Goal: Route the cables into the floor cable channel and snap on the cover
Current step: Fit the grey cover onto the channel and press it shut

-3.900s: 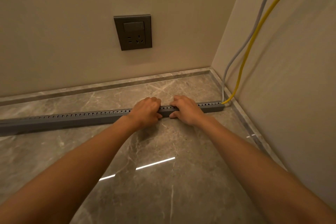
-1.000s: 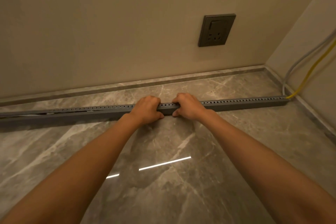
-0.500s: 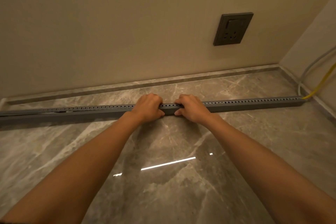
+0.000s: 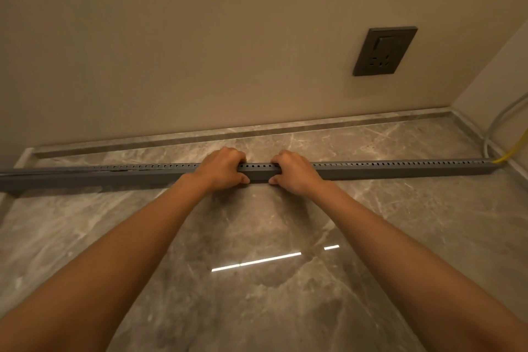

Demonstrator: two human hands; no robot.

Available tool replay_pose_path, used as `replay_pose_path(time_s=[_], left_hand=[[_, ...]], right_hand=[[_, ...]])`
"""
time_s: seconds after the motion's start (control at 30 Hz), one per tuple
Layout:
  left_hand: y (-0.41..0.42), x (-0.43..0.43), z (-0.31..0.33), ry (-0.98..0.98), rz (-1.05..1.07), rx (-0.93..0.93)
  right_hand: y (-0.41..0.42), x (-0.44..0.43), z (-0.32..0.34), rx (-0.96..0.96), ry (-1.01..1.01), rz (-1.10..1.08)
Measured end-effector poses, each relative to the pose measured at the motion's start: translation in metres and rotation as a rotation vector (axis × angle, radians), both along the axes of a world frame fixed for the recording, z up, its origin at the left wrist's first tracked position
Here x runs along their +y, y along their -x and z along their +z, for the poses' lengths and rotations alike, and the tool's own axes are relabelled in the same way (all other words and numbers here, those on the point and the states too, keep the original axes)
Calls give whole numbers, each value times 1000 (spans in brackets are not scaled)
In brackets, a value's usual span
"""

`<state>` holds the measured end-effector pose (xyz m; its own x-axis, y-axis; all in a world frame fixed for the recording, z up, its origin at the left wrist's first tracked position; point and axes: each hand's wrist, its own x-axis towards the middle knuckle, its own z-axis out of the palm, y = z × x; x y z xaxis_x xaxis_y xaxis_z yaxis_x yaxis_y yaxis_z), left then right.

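Left hand [image 4: 221,168] and right hand [image 4: 294,170] are lying side by side, each grip closing around the grey cable channel [image 4: 385,170] on the marble floor [image 4: 257,237].

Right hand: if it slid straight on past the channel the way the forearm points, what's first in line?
The right hand grips the cable channel. Past it lies bare floor, then the skirting strip at the wall's foot, likely first contact. The wall socket sits higher and rightward. Depth is approximate.
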<state>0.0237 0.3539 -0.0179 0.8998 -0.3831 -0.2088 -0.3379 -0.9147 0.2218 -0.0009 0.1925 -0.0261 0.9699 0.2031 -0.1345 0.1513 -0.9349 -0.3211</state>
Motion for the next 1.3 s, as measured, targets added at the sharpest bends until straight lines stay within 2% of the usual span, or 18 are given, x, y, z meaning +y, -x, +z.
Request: replay_pose_path(time_s=[0.17,0.47,0.7,0.9,1.17,1.3], left_hand=[[0,23,-3,-47,-29,-18],[3,26,-9,-23,-98,-130],[5,33,-5,84,-13,-46],[8,57,0,15,51,-28],[17,50,-9,38,80,-144],[15,50,-7,17,64,-136]], right_hand=[[-4,36,-4,6,-27,61],[-2,39,-4,-17,-11,63],[-7,39,5,71,55,78],[-9,53,3,68,70,115],[-10,61,-1,-47,-1,194],[-14,60,2,-26,-14,182]])
